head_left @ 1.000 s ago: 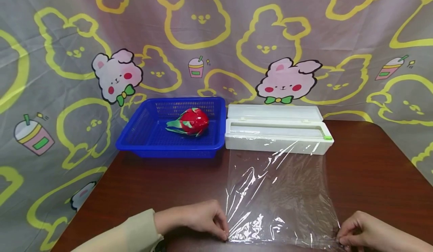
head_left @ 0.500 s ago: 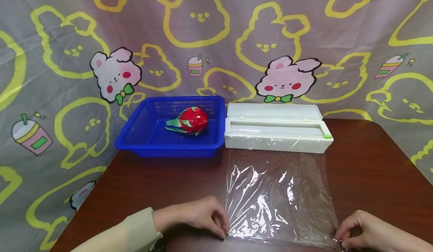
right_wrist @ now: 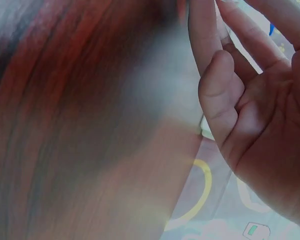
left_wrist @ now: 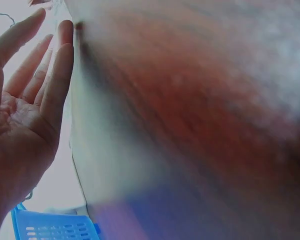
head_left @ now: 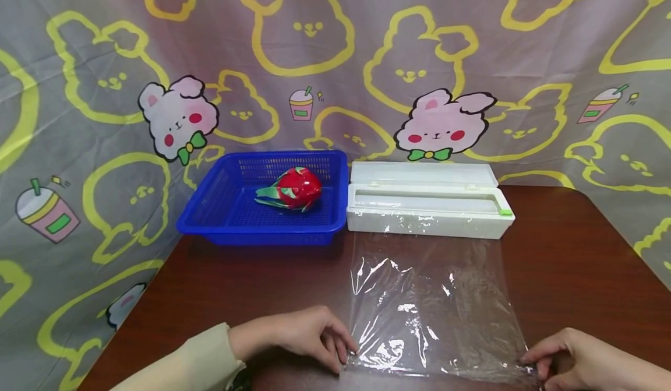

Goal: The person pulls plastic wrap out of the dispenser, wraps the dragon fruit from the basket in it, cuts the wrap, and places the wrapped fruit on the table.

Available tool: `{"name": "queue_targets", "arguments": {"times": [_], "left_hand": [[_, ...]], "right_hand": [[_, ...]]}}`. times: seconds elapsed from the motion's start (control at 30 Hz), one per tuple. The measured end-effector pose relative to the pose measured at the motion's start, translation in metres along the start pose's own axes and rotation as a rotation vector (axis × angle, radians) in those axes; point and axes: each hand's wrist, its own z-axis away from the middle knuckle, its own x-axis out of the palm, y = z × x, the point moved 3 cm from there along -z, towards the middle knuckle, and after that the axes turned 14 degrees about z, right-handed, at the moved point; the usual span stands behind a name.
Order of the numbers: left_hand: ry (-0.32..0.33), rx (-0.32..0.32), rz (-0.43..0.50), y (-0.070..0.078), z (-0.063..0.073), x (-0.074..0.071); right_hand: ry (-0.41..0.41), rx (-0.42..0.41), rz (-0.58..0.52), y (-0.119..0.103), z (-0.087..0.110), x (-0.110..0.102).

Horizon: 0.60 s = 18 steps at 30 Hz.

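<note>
A sheet of clear plastic wrap (head_left: 430, 309) is drawn out of the white wrap dispenser box (head_left: 430, 223) and lies over the table towards me. At its near left corner is my left hand (head_left: 309, 337), thumb and forefinger apart, a fingertip at the film's edge. The left wrist view also shows the thumb standing away from the fingers. My right hand (head_left: 582, 359) is at the near right corner, its forefinger extended onto the film and its thumb apart. In the right wrist view the little finger (right_wrist: 219, 90) is bent while other fingers reach forward.
Left of the box stands a blue plastic basket (head_left: 209, 229) holding a red dragon fruit (head_left: 301, 189) with green scales. The box's lid (head_left: 424, 173) is raised, and a green slider (head_left: 505, 212) sits at its right end. A patterned curtain (head_left: 335, 88) hangs behind the brown table (head_left: 251, 274).
Both hands held the wrap's near corners by pinching; now thumbs and forefingers have parted. The film has settled flatter on the table. Basket, fruit and box stay put.
</note>
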Motion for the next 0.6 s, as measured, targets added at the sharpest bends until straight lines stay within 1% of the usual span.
{"name": "queue_targets", "arguments": {"times": [0.07, 0.17, 0.23, 0.3, 0.33, 0.4, 0.47, 0.6], "left_hand": [[0.002, 0.002, -0.001, 0.000, 0.001, -0.001], [0.012, 0.005, -0.011, 0.000, 0.003, -0.003], [0.019, 0.007, -0.014, 0.000, 0.003, -0.004], [0.028, 0.012, -0.016, 0.000, 0.004, -0.005], [0.031, 0.010, -0.012, 0.001, 0.004, -0.006], [0.041, 0.010, -0.007, 0.002, 0.005, -0.009], [0.055, 0.008, 0.001, 0.002, 0.006, -0.012], [0.088, 0.000, 0.007, 0.001, 0.010, -0.019]], "right_hand": [[0.004, 0.017, -0.004, 0.001, 0.003, -0.001], [0.006, 0.096, -0.072, 0.002, 0.006, -0.002], [0.016, 0.146, -0.086, 0.003, 0.008, -0.004], [0.027, 0.213, -0.124, 0.003, 0.009, -0.006], [0.030, 0.224, -0.128, 0.003, 0.010, -0.007], [0.029, 0.210, -0.099, 0.003, 0.010, -0.009], [0.030, 0.169, -0.046, 0.001, 0.010, -0.010], [0.069, 0.090, 0.145, -0.001, 0.008, -0.015]]}}
